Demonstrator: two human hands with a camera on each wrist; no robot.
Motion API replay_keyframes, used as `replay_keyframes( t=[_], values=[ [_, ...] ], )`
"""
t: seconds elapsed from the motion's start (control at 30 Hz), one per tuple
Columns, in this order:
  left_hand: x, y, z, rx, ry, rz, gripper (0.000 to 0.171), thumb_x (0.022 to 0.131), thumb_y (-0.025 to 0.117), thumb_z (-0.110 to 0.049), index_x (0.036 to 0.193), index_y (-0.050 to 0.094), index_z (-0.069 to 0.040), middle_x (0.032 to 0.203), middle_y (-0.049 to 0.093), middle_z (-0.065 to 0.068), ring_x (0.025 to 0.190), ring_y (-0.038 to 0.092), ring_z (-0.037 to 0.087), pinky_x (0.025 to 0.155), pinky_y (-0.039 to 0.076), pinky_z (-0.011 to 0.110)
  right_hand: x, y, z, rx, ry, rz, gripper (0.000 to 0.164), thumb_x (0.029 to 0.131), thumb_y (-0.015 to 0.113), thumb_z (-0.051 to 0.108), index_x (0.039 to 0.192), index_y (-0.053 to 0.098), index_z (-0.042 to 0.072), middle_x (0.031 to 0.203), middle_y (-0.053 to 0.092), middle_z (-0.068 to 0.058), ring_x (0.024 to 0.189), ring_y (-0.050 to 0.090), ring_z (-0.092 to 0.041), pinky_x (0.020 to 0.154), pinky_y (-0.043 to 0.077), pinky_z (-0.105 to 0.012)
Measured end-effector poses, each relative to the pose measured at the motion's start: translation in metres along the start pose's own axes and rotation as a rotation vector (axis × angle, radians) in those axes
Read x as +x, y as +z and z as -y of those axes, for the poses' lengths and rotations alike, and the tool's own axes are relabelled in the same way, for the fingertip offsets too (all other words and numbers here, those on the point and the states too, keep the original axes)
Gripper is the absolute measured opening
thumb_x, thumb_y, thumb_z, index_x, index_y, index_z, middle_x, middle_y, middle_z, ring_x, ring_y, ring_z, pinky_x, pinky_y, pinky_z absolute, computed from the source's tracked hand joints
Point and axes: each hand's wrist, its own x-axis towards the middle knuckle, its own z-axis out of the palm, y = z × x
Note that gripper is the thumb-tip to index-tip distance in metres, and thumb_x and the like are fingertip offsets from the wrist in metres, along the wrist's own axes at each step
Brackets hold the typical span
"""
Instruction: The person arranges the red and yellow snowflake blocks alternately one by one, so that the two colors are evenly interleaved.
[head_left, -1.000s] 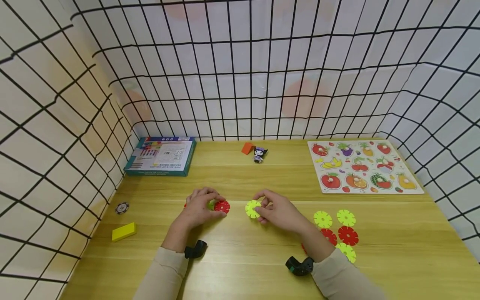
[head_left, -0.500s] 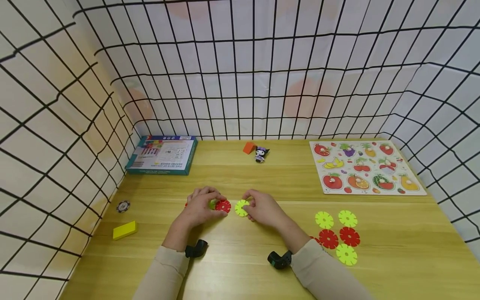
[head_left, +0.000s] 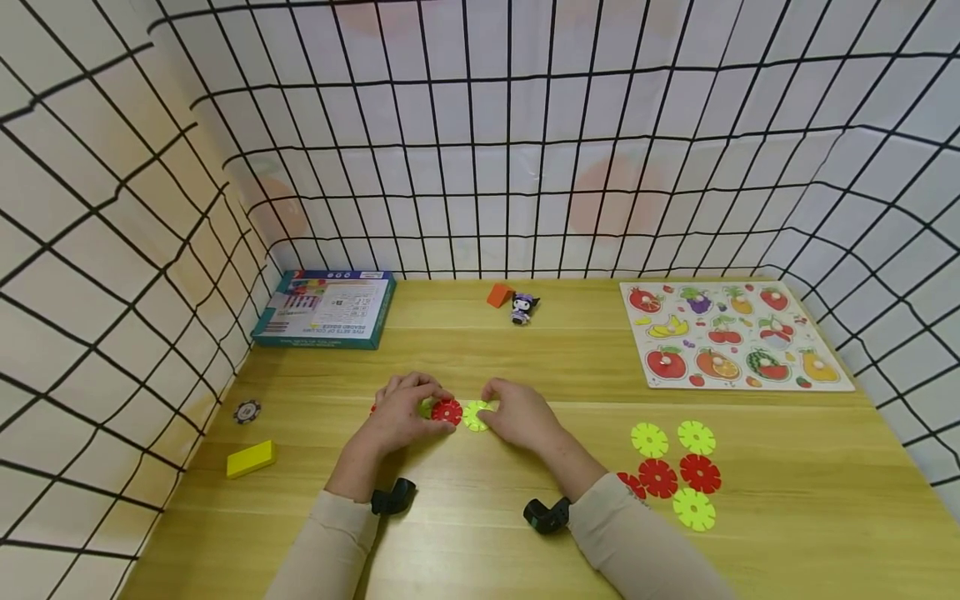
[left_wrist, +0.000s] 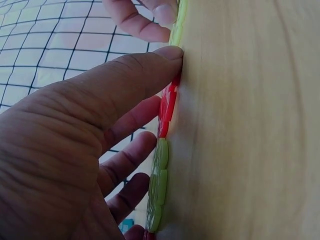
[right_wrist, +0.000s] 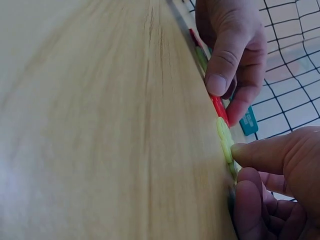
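Observation:
My left hand (head_left: 403,415) lies over a short row of notched plastic discs on the table. Its thumb and forefinger hold the edges of a red disc (head_left: 447,412); in the left wrist view, its other fingers touch a green disc (left_wrist: 159,187). A further red disc at the row's left end is mostly hidden under that hand. My right hand (head_left: 522,417) pinches a yellow-green disc (head_left: 473,415) between thumb and fingers. This disc lies against the right side of the red one, as the right wrist view also shows.
Loose red discs (head_left: 657,478) and yellow discs (head_left: 693,509) lie to the right. A fruit puzzle board (head_left: 731,337), small figurine (head_left: 522,308), orange block (head_left: 498,294) and boxed set (head_left: 326,310) stand further back. A poker chip (head_left: 247,412) and yellow block (head_left: 251,459) lie left.
My right hand has moved left with the yellow-green disc, closing the gap to the red disc. The left hand has stayed in place.

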Motion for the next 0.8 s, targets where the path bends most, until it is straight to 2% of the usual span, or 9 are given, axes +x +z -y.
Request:
replay_keyframes(
  t=[0.17,0.33,0.47,0.7,0.8],
  values=[
    [0.0,0.0,-0.001,0.007,-0.015,0.012,0.04,0.069,0.077,-0.046,0.105,0.066,-0.035,0.118,0.047,-0.01,0.113,0.032,0.02,0.096,0.015,0.046,-0.001,0.001,0.0,0.009,0.003,-0.004,0.022,0.085,0.066,0.035,0.101,0.061,0.022,0.095,0.064,0.005,0.081,0.058,-0.014,0.071,0.046,-0.036],
    [0.0,0.0,-0.001,0.007,-0.008,0.021,0.041,0.069,0.077,-0.046,0.107,0.065,-0.035,0.118,0.047,-0.01,0.113,0.032,0.02,0.097,0.014,0.046,-0.008,-0.004,-0.004,0.138,-0.012,0.025,0.028,0.087,0.062,0.036,0.11,0.059,0.02,0.072,0.059,0.002,0.059,0.051,-0.014,0.053,0.042,-0.032],
    [0.0,0.0,-0.001,0.003,0.001,0.025,0.041,0.07,0.076,-0.048,0.107,0.065,-0.035,0.118,0.046,-0.01,0.113,0.031,0.019,0.098,0.013,0.047,-0.019,-0.013,-0.01,0.192,-0.021,0.04,0.028,0.088,0.061,0.037,0.112,0.058,0.023,0.064,0.054,0.001,0.049,0.046,-0.013,0.046,0.037,-0.029],
    [-0.001,0.0,-0.003,-0.004,0.017,0.024,0.048,0.067,0.075,-0.055,0.108,0.064,-0.034,0.119,0.046,-0.01,0.113,0.031,0.02,0.097,0.014,0.047,-0.048,-0.038,-0.025,0.201,0.013,0.029,0.025,0.087,0.063,0.035,0.109,0.059,0.024,0.063,0.051,0.0,0.049,0.045,-0.015,0.046,0.036,-0.03],
    [0.0,0.001,-0.006,-0.004,0.037,0.026,0.05,0.067,0.073,-0.058,0.109,0.063,-0.034,0.119,0.046,-0.009,0.114,0.031,0.02,0.096,0.015,0.049,-0.06,-0.048,-0.037,0.169,0.012,0.033,0.024,0.086,0.064,0.034,0.108,0.06,0.025,0.064,0.051,0.001,0.05,0.045,-0.015,0.047,0.037,-0.03]
  ],
)
